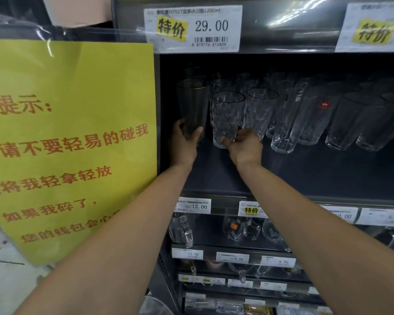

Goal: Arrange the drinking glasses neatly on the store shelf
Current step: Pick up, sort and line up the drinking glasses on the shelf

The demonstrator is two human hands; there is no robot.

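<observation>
Grips a tall smooth grey-tinted glass [193, 105] low down with the left hand [184, 144] and pinches the base of a clear dimpled tumbler [227, 117] with the right hand [245, 146], both upright at the dark metal shelf's [282, 173] left end. Seems partway done, with the plain clear glasses [305, 119] further right bunched in uneven rows.

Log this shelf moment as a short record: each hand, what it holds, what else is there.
left hand: grips the smooth glass near its base
right hand: pinches the patterned glass at its base
held glasses: side by side on the left of the shelf
other glasses: rows further right
yellow notice: hangs left of the shelf
price tag: above, reads 29.00
</observation>
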